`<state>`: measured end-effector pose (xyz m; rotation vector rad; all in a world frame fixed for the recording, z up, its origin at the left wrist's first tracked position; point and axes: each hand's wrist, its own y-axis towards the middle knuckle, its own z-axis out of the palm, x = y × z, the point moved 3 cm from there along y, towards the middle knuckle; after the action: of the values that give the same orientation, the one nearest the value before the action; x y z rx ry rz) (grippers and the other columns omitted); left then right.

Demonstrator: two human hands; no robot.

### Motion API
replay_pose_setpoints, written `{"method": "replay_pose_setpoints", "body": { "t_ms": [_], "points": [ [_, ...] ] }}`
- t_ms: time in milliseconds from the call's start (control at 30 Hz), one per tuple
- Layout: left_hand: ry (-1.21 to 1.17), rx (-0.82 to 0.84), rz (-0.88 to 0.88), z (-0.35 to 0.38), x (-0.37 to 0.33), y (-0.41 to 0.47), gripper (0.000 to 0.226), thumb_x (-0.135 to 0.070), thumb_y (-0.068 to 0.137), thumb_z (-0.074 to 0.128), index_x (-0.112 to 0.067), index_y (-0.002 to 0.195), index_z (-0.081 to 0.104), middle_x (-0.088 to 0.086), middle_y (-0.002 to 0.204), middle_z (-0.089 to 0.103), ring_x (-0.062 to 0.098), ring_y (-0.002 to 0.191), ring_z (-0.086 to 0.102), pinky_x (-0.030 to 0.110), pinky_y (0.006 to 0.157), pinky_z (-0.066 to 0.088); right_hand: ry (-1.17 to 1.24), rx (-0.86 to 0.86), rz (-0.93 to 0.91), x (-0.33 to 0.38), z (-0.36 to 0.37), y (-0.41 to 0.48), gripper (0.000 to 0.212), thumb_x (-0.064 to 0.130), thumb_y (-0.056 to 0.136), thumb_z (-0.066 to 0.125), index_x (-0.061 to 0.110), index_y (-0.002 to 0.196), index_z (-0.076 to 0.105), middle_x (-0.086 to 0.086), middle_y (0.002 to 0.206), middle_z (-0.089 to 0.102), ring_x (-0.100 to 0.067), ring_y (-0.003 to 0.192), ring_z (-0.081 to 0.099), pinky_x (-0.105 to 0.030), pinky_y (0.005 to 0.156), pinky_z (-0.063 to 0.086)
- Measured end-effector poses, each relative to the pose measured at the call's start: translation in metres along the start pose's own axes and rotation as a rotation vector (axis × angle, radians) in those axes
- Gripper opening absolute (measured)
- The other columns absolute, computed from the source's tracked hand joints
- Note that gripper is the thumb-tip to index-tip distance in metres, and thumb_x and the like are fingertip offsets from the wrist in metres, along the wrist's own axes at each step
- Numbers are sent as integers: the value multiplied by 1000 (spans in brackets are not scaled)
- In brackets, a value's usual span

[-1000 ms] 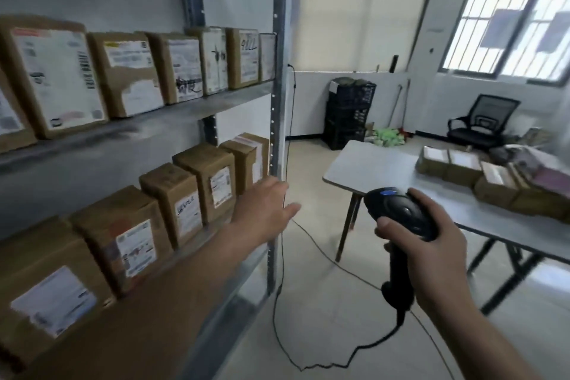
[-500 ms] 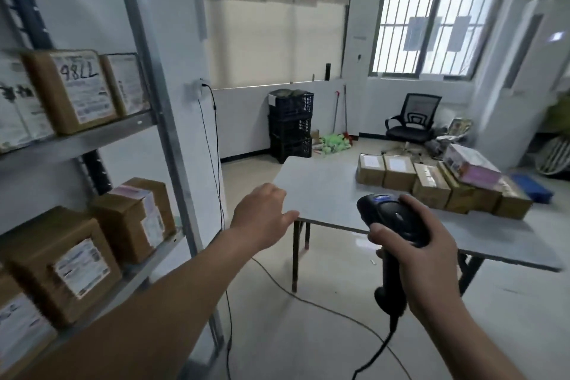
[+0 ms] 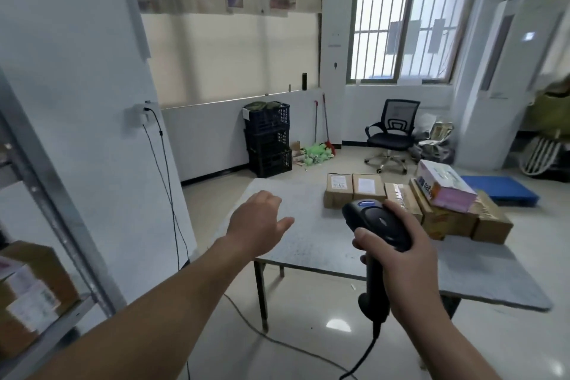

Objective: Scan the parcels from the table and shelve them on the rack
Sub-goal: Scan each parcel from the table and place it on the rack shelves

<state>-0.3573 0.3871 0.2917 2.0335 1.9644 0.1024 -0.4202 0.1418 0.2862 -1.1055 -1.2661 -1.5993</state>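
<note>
L hand (image 3: 256,222): empty, fingers loosely curled, over near-left corner of table (image 3: 308,244). R hand (image 3: 404,259): wrapped round scanner (image 3: 374,225) grip; scanner head partly masks parcels (image 3: 339,194) rowed at table's far right. Rack (image 3: 46,194) at left edge w/ shelved parcel (image 3: 30,293). Beyond table: stacked crates (image 3: 268,139), office chair (image 3: 391,133).

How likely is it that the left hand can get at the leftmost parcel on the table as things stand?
Probably yes, after a step closer. The left hand is open and empty, and only bare table lies between it and the leftmost parcel. The right hand grips the scanner.
</note>
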Motion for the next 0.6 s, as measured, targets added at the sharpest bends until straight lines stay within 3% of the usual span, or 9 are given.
{"method": "replay_pose_setpoints", "body": {
  "t_ms": [133, 233, 367, 600],
  "points": [
    [-12, 4, 39, 27, -18, 46, 59, -53, 99, 52, -14, 142, 51, 3, 145, 51, 20, 131, 48, 33, 100, 45, 5, -25, 3, -14, -16, 39, 71, 31, 59, 84, 34, 128, 65, 7, 110, 71, -27, 93, 74, -37, 68, 62],
    [-43, 16, 72, 50, -30, 83, 57, -51, 98, 55, -12, 139, 54, 6, 141, 55, 21, 127, 52, 33, 99, 47, -7, -34, 10, -28, -22, 72, 64, 19, 68, 90, 35, 125, 65, 8, 107, 72, -27, 93, 74, -33, 65, 60],
    [-84, 21, 104, 84, -35, 138, 54, -49, 96, 59, -10, 134, 58, 7, 135, 60, 21, 119, 57, 33, 94, 51, -58, -52, 1, -49, -20, 124, 62, 30, 61, 84, 40, 120, 67, 10, 105, 72, -26, 90, 75, -35, 65, 61],
    [-165, 71, 144, 147, -25, 262, 53, -46, 96, 62, -10, 135, 57, 7, 133, 62, 21, 117, 59, 34, 94, 53, -117, -90, 27, -99, 0, 231, 63, 32, 59, 83, 42, 118, 67, 6, 112, 70, -27, 92, 74, -33, 64, 60]
  ]
}}
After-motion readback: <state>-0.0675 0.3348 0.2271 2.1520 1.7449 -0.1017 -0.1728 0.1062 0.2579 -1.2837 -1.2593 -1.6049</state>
